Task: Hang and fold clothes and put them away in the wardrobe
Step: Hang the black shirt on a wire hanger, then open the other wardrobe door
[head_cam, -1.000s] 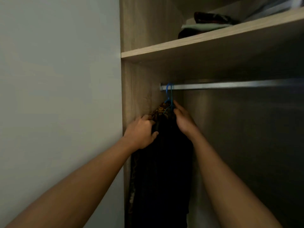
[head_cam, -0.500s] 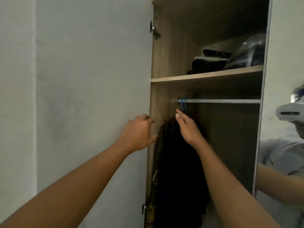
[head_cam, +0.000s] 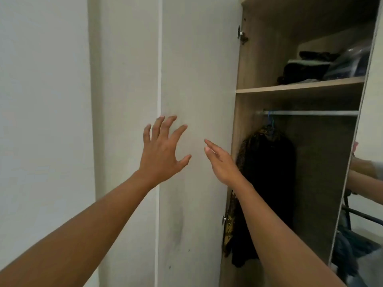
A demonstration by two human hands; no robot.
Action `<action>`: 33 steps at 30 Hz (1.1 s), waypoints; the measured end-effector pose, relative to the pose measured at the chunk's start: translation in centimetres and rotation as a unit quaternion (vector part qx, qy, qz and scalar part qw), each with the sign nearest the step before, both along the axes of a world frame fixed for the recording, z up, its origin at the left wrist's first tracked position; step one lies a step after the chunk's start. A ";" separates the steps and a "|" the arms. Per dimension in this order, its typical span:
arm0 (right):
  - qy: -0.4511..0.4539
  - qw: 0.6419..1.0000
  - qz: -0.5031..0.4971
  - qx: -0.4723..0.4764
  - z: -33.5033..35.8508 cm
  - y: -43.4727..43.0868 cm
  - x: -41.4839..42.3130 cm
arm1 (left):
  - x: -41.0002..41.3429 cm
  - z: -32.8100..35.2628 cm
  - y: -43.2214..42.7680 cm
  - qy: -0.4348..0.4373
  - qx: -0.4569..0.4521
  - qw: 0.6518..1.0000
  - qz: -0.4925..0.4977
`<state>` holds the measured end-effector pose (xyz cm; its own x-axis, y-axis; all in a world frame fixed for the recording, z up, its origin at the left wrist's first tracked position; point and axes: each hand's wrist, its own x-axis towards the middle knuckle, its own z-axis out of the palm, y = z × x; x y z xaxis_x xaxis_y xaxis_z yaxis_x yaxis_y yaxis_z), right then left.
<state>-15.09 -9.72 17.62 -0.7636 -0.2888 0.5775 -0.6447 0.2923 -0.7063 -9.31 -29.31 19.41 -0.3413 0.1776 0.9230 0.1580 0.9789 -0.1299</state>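
A dark garment with gold pattern [head_cam: 267,183] hangs from a blue hanger [head_cam: 271,121] on the metal rail [head_cam: 310,113] at the left end of the open wardrobe. My left hand [head_cam: 161,150] is raised with fingers spread in front of the white wardrobe door [head_cam: 196,79], holding nothing. To its right, my right hand [head_cam: 221,160] is stretched out flat and empty, left of the garment and apart from it.
A wooden shelf [head_cam: 300,87] above the rail carries folded dark clothes [head_cam: 304,69] and a plastic-wrapped bundle [head_cam: 350,61]. A mirrored door [head_cam: 371,141] stands at the right edge, reflecting an arm. A white wall fills the left.
Both hands have let go of the hanging garment and drawn back to the left, out of the wardrobe. The view has pulled back, showing the door and the mirror.
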 end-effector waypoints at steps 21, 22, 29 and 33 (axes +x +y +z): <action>0.237 0.958 -0.160 -0.014 4.6 -3.3 8.2 | 0.2 -1.9 -0.4 -0.254 0.103 0.845 -0.459; 0.248 0.951 -0.185 0.004 4.8 -2.2 8.6 | 0.1 -1.8 0.6 -0.262 0.077 0.842 -0.465; 0.255 0.886 -0.372 0.103 5.0 6.8 10.8 | -1.4 -3.5 10.5 -0.269 -0.037 0.852 -0.448; 0.219 0.836 -0.474 0.170 4.9 11.8 11.1 | -2.8 -5.4 16.9 -0.228 -0.044 0.865 -0.444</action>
